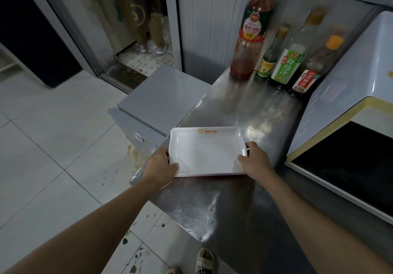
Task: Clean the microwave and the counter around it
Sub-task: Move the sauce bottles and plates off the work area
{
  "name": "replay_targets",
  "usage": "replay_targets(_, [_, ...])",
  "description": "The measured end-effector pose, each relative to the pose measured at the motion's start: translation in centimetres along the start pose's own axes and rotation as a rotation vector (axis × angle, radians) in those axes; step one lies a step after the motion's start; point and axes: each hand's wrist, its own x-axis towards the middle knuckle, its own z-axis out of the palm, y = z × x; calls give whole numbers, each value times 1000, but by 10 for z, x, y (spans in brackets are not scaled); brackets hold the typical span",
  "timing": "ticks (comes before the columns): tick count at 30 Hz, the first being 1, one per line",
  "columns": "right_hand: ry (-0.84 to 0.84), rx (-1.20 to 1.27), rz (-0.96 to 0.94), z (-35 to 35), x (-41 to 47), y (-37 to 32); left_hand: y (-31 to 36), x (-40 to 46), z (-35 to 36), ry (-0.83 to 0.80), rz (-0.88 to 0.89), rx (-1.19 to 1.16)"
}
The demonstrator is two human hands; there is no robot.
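A stack of white rectangular trays [206, 148] with an orange logo on the far rim sits at the left part of the steel counter [244, 112]. My left hand [159, 167] grips the stack's near-left corner, thumb on the rim. My right hand [258, 160] grips its right edge. The white microwave [350, 86] stands at the right, with its dark door facing me.
Several sauce bottles line the back wall: a tall ketchup bottle [252, 39], a small green one [269, 58], a green-labelled one [291, 61], a red-labelled one [312, 69]. A grey cabinet [161, 95] stands left of the counter. The tiled floor [53, 146] has stains and scraps.
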Motion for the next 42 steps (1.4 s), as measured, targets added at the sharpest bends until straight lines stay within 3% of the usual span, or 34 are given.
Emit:
replay_targets(11, [-3, 10, -43, -8, 4, -2, 12, 15, -9, -27, -30, -34])
replay_targets(18, [85, 17, -24, -37, 19, -14, 48, 49, -19, -51, 24, -91])
replay_targets(25, [191, 106, 69, -57, 49, -24, 98, 110, -21, -83, 109, -84])
replay_targets(31, [324, 123, 187, -63, 90, -38, 135, 174, -19, -106, 217, 54])
replay_targets(42, [413, 160, 343, -47, 161, -42, 156, 266, 7, -191, 345, 118])
